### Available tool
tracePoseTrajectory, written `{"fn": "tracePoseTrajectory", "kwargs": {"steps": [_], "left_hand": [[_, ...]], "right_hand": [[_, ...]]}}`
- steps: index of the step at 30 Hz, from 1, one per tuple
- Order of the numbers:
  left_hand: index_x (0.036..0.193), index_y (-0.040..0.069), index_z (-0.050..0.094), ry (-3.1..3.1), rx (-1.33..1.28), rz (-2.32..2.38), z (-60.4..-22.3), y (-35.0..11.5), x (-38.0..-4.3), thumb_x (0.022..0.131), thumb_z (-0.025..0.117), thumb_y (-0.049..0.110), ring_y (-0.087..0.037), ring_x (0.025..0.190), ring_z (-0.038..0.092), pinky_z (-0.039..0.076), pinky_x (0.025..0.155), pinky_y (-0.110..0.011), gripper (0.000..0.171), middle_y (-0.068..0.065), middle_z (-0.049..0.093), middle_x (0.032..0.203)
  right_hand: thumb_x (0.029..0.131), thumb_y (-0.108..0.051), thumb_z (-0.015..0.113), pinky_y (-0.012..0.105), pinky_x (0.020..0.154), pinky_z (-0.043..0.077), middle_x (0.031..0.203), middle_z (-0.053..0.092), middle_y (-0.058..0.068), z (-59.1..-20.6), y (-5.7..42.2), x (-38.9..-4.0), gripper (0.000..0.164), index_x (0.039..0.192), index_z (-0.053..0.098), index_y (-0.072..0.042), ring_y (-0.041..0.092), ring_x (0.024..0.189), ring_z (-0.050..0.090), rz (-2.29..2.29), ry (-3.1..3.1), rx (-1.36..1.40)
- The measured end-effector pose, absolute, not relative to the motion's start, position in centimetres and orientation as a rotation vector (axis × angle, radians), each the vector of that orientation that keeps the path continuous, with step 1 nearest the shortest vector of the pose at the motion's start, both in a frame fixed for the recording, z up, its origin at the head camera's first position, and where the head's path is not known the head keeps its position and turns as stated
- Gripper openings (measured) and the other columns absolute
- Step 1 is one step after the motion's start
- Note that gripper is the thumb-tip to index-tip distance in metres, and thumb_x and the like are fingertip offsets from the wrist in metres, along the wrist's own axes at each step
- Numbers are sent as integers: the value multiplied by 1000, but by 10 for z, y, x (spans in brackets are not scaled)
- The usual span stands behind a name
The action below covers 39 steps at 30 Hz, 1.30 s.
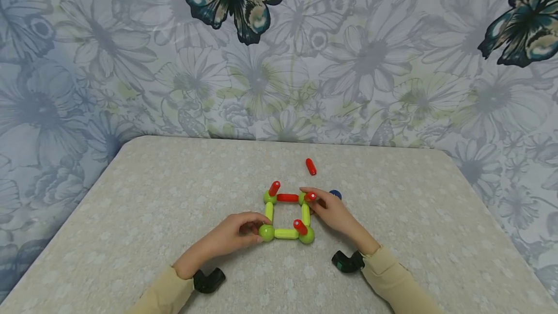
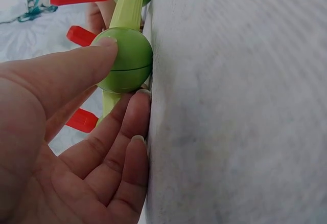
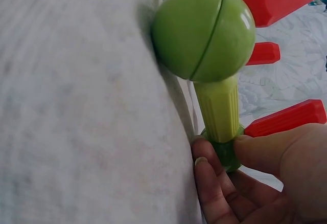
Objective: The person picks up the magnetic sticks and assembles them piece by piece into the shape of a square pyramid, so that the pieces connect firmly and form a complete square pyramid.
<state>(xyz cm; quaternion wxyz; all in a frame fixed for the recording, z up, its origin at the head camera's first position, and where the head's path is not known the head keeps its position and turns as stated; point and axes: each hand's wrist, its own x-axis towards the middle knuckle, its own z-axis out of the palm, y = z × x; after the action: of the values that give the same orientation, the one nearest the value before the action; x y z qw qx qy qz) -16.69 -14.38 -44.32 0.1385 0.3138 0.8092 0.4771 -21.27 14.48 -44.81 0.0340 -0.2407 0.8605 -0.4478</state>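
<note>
A square frame of green balls and rods lies on the table, with a red rod [image 1: 287,197] along its far side and yellow-green rods [image 1: 286,234] on the others. Red rods stick up from three corners, including the near-right ball [image 1: 307,235] and the far-left ball [image 1: 270,197]. No upright rod shows on the near-left ball [image 2: 125,60], which my left hand [image 1: 237,231] pinches between thumb and fingers. My right hand [image 1: 334,213] grips the far-right ball [image 3: 228,157], thumb on one side and fingertips on the other. Its upright red rod [image 3: 286,117] rises beside the thumb.
Beyond the frame lies a loose red rod [image 1: 311,166] on the patterned tablecloth [image 1: 392,197]. A blue ball [image 1: 335,193] sits partly hidden behind my right hand. Black curved devices [image 1: 209,281] are at both wrists. Floral fabric [image 1: 279,71] hangs behind the table.
</note>
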Motion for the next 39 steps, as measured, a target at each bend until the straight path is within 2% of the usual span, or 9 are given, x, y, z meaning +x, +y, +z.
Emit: {"fn": "tracePoseTrajectory", "kwargs": {"steps": [6, 12, 16, 21, 24, 31, 35, 39], "left_hand": [[119, 10, 61, 2339, 921, 1381, -441, -145, -166, 86, 69, 10, -15, 89, 58, 48, 78, -30, 33, 3, 61, 108], [121, 6, 58, 2392, 945, 1401, -435, -155, -180, 90, 64, 12, -19, 92, 58, 48, 78, -34, 32, -5, 62, 105], [129, 1, 50, 2443, 828, 1465, -431, -158, -204, 91, 63, 9, -26, 98, 56, 46, 81, -40, 41, -15, 57, 112], [139, 1, 40, 2429, 782, 1457, -435, -154, -227, 91, 64, 13, -31, 108, 51, 44, 87, -44, 55, -18, 52, 122], [138, 1, 42, 2392, 819, 1461, -440, -150, -233, 91, 63, 14, -32, 111, 49, 41, 90, -47, 54, -18, 51, 125], [130, -4, 51, 2359, 853, 1467, -449, -145, -235, 90, 63, 9, -30, 119, 46, 37, 97, -43, 43, -16, 51, 129], [128, -7, 51, 2348, 867, 1478, -440, -141, -231, 90, 62, 3, -32, 119, 45, 36, 97, -45, 41, -18, 52, 128], [124, -11, 52, 2339, 880, 1483, -426, -139, -225, 90, 60, -1, -36, 115, 48, 38, 95, -49, 37, -22, 53, 124]], "right_hand": [[92, -1, 57, 27, 63, 47, 102, 62, 6, -445, 147, -212, 41, 132, 52, -4, 13, 66, 54, -1313, 2670, -793], [92, -4, 59, 36, 79, 48, 123, 55, 13, -392, 176, -210, 45, 135, 46, -1, 19, 92, 58, -959, 2620, -964], [94, -6, 56, 42, 82, 47, 125, 54, 18, -361, 198, -243, 41, 134, 48, 0, 26, 98, 59, -993, 2559, -1007], [98, -15, 51, 51, 86, 43, 127, 51, 21, -368, 216, -305, 41, 137, 45, -2, 33, 105, 55, -1302, 2484, -762], [98, -19, 52, 53, 89, 39, 131, 47, 24, -384, 216, -331, 46, 139, 42, -2, 36, 111, 49, -1274, 2482, -661], [91, -24, 64, 55, 103, 22, 146, 28, 18, -415, 194, -358, 59, 142, 40, -6, 35, 133, 24, -1015, 2397, -768], [88, -25, 68, 60, 103, 11, 150, 18, 21, -424, 187, -362, 63, 142, 40, -6, 40, 136, 6, -943, 2412, -842], [88, -24, 68, 63, 102, 3, 150, 15, 24, -430, 185, -364, 61, 140, 43, -5, 44, 135, -6, -928, 2415, -879]]}}
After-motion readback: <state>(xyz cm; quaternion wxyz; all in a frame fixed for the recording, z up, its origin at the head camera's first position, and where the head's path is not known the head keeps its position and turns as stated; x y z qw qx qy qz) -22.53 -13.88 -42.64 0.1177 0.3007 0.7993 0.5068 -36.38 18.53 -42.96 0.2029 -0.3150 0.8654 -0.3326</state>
